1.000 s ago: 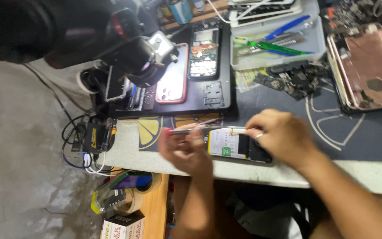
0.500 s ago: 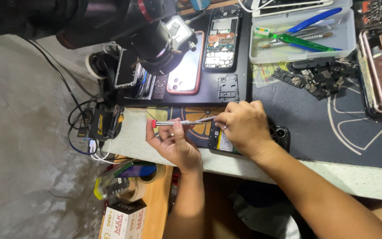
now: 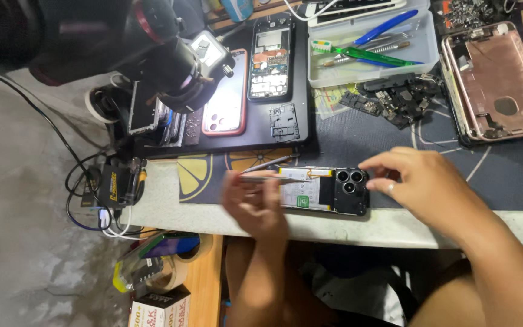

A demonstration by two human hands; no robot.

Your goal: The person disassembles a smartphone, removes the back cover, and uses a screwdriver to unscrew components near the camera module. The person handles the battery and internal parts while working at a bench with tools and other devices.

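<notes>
An opened phone (image 3: pixel 325 191) is seen lying flat at the near edge of the workbench (image 3: pixel 394 227), its long side set parallel to that edge. Its back cover is removed: a white-labelled battery fills most of the body, and a black camera block with three round lenses sits at one end. A pair of slim metal tweezers (image 3: pixel 267 172) is held over the battery end of the phone, nearly level and slightly blurred, the tips reaching towards the phone's far long side. Whether the tips are touching the phone cannot be told.
</notes>
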